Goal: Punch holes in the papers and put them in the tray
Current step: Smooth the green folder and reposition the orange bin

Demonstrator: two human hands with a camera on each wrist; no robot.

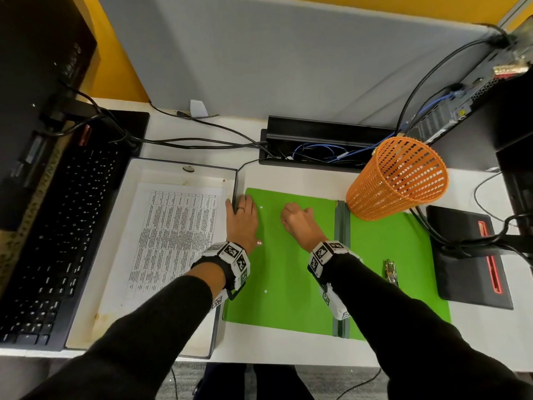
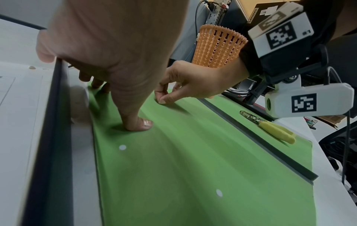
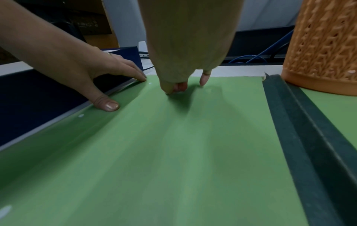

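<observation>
Left hand flat – fingers straight, pressing green folder beside tray. Right hand – grip pinched together on folder surface. Printed paper lies in tray on counter.

One word reads clearly — "Lenovo", white letters running up the side of a black cardboard box behind the right hand. The printed sheet's table text is too small to read.
</observation>
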